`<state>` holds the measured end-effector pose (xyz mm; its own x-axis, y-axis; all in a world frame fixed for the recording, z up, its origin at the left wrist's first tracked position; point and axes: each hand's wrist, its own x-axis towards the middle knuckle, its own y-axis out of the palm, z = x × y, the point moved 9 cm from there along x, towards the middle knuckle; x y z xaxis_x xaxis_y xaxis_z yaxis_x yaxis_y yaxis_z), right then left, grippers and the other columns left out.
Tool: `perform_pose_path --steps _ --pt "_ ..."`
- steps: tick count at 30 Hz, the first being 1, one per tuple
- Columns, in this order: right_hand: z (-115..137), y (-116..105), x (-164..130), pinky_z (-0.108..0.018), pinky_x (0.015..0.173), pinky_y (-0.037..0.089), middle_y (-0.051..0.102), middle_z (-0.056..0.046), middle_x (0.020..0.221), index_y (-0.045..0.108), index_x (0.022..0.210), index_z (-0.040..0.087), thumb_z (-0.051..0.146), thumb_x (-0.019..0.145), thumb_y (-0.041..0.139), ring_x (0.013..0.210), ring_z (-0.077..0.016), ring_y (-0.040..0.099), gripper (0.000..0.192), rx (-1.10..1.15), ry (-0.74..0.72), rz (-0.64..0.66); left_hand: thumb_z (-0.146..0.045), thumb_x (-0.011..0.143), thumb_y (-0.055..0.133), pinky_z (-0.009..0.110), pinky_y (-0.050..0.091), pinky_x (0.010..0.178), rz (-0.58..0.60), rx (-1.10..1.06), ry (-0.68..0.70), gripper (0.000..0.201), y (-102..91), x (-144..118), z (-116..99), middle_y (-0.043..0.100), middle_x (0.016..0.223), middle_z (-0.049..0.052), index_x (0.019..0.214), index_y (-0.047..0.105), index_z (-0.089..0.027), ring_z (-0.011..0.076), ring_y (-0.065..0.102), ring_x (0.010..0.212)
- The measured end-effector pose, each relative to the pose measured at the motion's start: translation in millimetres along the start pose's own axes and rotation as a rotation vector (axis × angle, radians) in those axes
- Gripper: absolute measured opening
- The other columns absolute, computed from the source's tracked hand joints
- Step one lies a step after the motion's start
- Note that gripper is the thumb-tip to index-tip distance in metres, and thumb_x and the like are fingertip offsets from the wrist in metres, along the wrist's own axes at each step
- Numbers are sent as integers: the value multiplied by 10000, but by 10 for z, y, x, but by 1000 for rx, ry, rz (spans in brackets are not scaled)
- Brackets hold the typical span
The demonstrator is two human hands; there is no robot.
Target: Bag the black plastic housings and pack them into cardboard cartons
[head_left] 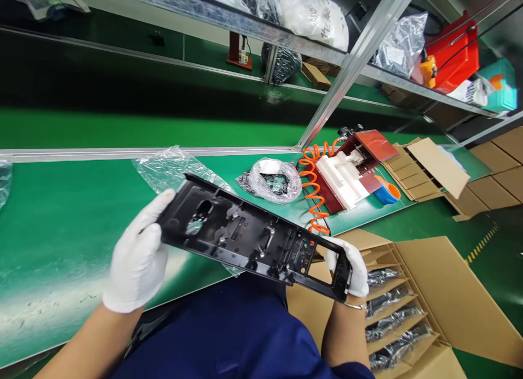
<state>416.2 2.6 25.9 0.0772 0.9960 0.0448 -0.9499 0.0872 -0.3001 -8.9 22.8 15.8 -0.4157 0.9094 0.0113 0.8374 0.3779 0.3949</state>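
Note:
I hold a long black plastic panel (249, 237) with moulded ribs and cut-outs in front of me, above the edge of the green table (61, 215). My left hand (139, 254), in a white glove, grips its left end. My right hand (353, 267), also gloved, grips its right end by the rectangular opening. A crumpled clear plastic bag (167, 169) lies on the table just behind the panel.
An open cardboard box (441, 292) with dividers and bagged black parts stands at my lower right. On the table lie a bag of small black parts (273, 180), an orange coiled hose (312, 188), a white and red fixture (347, 169), a blue-orange tape roll (387, 191), and flat cardboard (429, 166).

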Motion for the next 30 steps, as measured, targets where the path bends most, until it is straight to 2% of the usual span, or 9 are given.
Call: perform_pose_path --steps 3,8,12,17,22,27,30 --pt "57 106 -28 -307 455 332 558 -17 510 760 1049 183 631 929 409 444 -169 443 583 97 41 6 -503 698 782 474 321 1244 -62 -20 45 502 -75 41 -75 724 1255 4 1142 753 -269 312 560 1317" --pt "161 267 -49 -301 437 309 566 -10 498 776 1068 193 637 906 453 422 -155 396 573 178 43 49 -442 703 736 548 337 1225 -109 -42 66 422 -149 94 -122 756 1149 -18 1091 763 -277 319 594 1260" --pt "191 330 -35 -290 431 311 566 0 497 772 1091 180 638 893 484 418 -145 398 576 224 44 91 -417 715 729 503 330 1237 -115 -59 92 394 -167 111 -147 768 1100 -34 1074 766 -260 267 649 1157" --pt "196 283 -29 -277 435 297 567 -3 515 763 1089 161 616 931 440 430 -132 394 579 223 42 50 -397 755 709 439 285 1265 -140 -39 122 319 -122 78 -192 783 1007 -69 1041 779 -274 224 690 1041" --pt "244 203 -22 -313 524 410 549 -17 518 762 1010 171 610 969 372 484 -160 466 588 261 44 -65 -408 764 730 431 221 1288 -137 -7 105 313 -56 41 -189 779 1036 -74 1050 776 -287 229 676 1092" --pt "217 134 10 -368 567 494 563 -46 507 754 939 185 685 958 327 496 -201 520 658 195 102 -142 -520 740 749 452 309 1258 -114 11 128 420 -23 8 -193 749 1168 -53 1081 768 -276 268 620 1220" --pt "170 127 30 -385 581 534 583 -56 503 754 902 190 696 952 316 488 -211 545 672 228 136 -132 -526 737 749 459 331 1248 -112 29 114 437 -24 -11 -174 747 1173 -43 1096 764 -278 282 607 1242"
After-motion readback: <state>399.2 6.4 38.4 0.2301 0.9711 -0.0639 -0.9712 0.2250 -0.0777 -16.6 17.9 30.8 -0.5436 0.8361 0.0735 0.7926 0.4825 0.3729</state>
